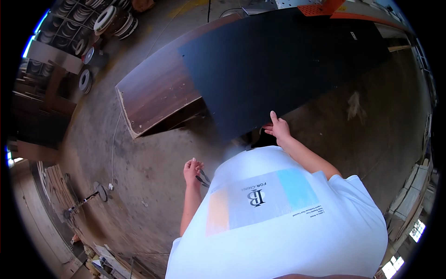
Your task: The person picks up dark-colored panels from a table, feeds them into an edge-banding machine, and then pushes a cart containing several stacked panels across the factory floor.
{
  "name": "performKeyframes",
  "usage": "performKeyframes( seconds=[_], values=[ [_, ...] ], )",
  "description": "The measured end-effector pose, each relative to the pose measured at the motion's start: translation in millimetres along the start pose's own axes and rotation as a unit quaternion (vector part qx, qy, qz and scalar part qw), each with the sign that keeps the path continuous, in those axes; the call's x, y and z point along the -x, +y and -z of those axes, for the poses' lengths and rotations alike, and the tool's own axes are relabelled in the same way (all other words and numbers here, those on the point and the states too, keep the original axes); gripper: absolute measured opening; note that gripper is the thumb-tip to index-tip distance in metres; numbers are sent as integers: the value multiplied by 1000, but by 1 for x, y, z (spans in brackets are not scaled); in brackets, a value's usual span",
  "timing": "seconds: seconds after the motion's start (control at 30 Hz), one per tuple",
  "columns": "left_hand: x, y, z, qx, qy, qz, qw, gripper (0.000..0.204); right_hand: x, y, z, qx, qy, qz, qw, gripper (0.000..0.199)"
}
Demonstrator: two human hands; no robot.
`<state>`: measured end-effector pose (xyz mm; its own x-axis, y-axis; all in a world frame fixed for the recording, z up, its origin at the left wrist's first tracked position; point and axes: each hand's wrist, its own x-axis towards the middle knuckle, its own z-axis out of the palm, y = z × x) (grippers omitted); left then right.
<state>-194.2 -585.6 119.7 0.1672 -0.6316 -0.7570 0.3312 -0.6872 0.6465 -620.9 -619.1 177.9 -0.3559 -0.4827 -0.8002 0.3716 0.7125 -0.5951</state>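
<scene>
A large flat black panel (288, 65) lies across a reddish-brown wooden board (158, 93), covering its right part. At the panel's near edge is my right hand (280, 130); its thumb lies over the top face while the fingers curl at the edge. My left hand (191, 173) is in front of my body on the left, away from the panel, its fingers closed. From it hangs a thin black looped thing (203, 179), too small to tell whether strap or handles. Below the brown board's near edge a dark gap shows.
Orange perforated metal (320, 9) stands at the panel's far right end. Spools (106, 19) and racks of rolls are at the far left. A thin white cable (114, 149) runs along the concrete floor. Stacked boards (409, 195) line the right side.
</scene>
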Motion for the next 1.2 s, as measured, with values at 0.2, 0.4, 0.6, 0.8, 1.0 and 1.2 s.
performKeyframes(
  seconds=[0.2, 0.4, 0.6, 0.8, 1.0, 1.2],
  values=[
    [-12, -43, -11, -43, -12, 20, 999, 32, -2, 15, -12, 14, -55, -28, 998, 59],
    [-7, -33, -59, -211, -57, -14, 976, 35, -12, 16, -12, -8, -117, -60, 991, 64],
    [-27, -13, -106, -279, -77, -44, 956, 33, -40, 15, 7, -39, -93, -58, 993, 67],
    [-59, -5, -162, -247, -90, -61, 963, 16, -60, -2, 47, -28, -33, -46, 998, 67],
    [-43, 14, -249, -325, -158, -63, 930, 14, -67, -25, 85, -34, 15, -3, 999, 66],
    [-62, -15, -273, -367, -166, -74, 912, 16, -81, -51, 125, -19, 43, 20, 999, 61]
  ],
)
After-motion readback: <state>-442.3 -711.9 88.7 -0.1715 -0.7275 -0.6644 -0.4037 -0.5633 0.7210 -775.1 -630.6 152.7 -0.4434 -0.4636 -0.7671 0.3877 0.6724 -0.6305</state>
